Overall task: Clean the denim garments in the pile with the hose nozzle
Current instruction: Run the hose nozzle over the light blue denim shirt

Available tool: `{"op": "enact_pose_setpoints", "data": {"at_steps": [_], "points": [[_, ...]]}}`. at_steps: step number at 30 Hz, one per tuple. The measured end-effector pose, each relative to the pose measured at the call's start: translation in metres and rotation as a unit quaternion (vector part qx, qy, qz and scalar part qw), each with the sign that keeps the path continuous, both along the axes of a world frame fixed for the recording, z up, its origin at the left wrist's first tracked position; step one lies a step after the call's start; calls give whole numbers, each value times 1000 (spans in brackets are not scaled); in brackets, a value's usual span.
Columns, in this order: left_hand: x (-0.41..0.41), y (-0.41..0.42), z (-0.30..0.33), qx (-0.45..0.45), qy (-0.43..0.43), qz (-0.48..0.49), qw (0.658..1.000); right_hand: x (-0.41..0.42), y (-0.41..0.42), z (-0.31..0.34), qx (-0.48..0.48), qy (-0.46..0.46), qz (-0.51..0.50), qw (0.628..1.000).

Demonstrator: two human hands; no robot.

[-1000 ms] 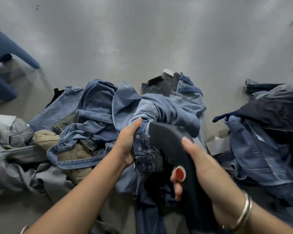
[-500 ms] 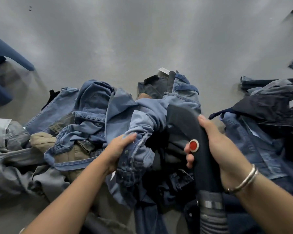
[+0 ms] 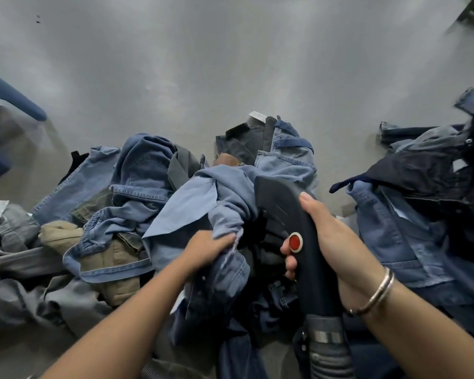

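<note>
A pile of denim garments lies on the grey floor in front of me, blue, grey and tan pieces tangled together. My left hand grips a light blue denim shirt at the pile's middle. My right hand holds the dark hose nozzle, thumb side near its red button. The nozzle's head lies against the blue shirt. Its ribbed grey hose runs down toward me.
A second heap of darker denim lies to the right. Blue chair legs stand at the far left. Bare grey floor stretches beyond the piles. A silver bangle circles my right wrist.
The nozzle has moved up and to the right across the shirt. My left hand has slid lower and bunched the blue shirt's fabric.
</note>
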State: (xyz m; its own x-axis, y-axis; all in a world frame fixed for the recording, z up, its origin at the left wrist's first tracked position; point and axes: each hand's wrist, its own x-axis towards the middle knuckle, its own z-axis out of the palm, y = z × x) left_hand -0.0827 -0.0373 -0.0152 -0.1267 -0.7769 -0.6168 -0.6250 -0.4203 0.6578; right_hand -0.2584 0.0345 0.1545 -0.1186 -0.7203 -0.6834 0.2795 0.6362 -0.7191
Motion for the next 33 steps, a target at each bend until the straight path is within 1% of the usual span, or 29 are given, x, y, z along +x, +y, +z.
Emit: {"op": "enact_pose_setpoints", "data": {"at_steps": [1,2,3,4,5,6,8,9,10,11,12,13,14,15,16,17,18,19,21,22,24,27,30,31,33], "points": [[-2,-11,18,-18,74,52,996,-4,-1,3,-7,-3,-10,1000],[-3,-24,40,-27,160,113,980,-8,-1,6,-19,-5,-22,1000],[-2,-39,66,-28,254,159,954,-14,-2,10,-33,-8,-38,999],[1,-52,94,-30,354,184,917,-21,-2,15,-48,-11,-54,997],[4,-64,120,-43,445,186,875,-27,-2,20,-62,-14,-68,996],[9,-75,146,-71,526,165,831,-33,-2,26,-76,-20,-81,994],[23,-89,187,-125,637,106,753,-46,-2,36,-99,-37,-110,988],[30,-93,194,-138,670,81,725,-51,-1,40,-104,-43,-124,986],[35,-92,190,-146,673,71,722,-56,-1,43,-107,-45,-132,984],[39,-84,174,-150,639,85,750,-58,-1,45,-107,-44,-134,984],[41,-71,149,-147,569,129,799,-59,-1,46,-101,-41,-134,985],[41,-54,115,-128,476,185,850,-58,0,46,-94,-37,-130,986],[42,-33,82,-86,387,210,894,-55,1,45,-87,-32,-125,988],[43,-13,51,-31,314,220,923,-51,2,43,-81,-24,-115,990],[46,4,25,16,261,236,936,-47,4,41,-78,-15,-99,992],[49,15,9,43,230,272,933,-42,6,38,-77,-9,-77,994],[53,17,3,60,218,315,922,-37,7,34,-76,-6,-57,995],[56,14,2,71,211,338,914,-33,9,31,-72,-3,-41,997],[57,6,13,82,204,307,926,-23,10,24,-61,4,-12,998],[54,1,21,81,216,296,927,-17,11,19,-52,9,3,999],[49,-6,34,73,271,301,911,-6,12,12,-25,11,31,999],[40,-4,47,23,341,307,888,10,14,4,4,-2,68,998],[31,-1,54,-29,382,333,862,22,20,0,12,-39,79,996],[29,-2,56,-26,392,348,851,26,23,-1,12,-47,88,995],[27,-3,55,8,410,370,833,34,28,-3,-5,-53,117,992]]}}
